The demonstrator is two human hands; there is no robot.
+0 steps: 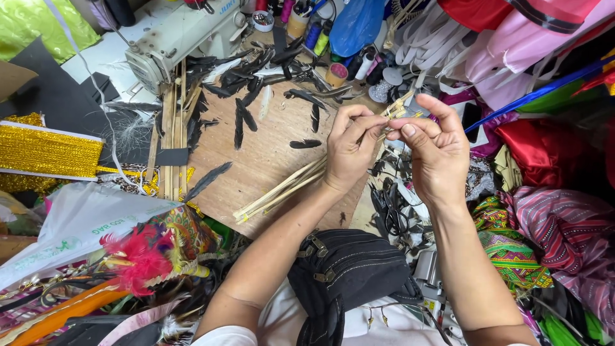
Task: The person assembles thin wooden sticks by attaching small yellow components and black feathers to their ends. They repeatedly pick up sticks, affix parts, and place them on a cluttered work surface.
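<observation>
While the left hand (349, 150) grips a bundle of thin sticks (301, 179), the right hand (439, 150) pinches their tips. Black feathers (243, 122) lie beyond the bundle.

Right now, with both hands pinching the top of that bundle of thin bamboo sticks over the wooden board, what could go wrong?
The left hand grips the bundle of thin pale bamboo sticks near its top only, so the long lower ends could splay or slide out. The right hand works at the tips, where a splinter might prick a fingertip. Swinging sticks could also sweep the loose black feathers off the brown wooden board.
</observation>
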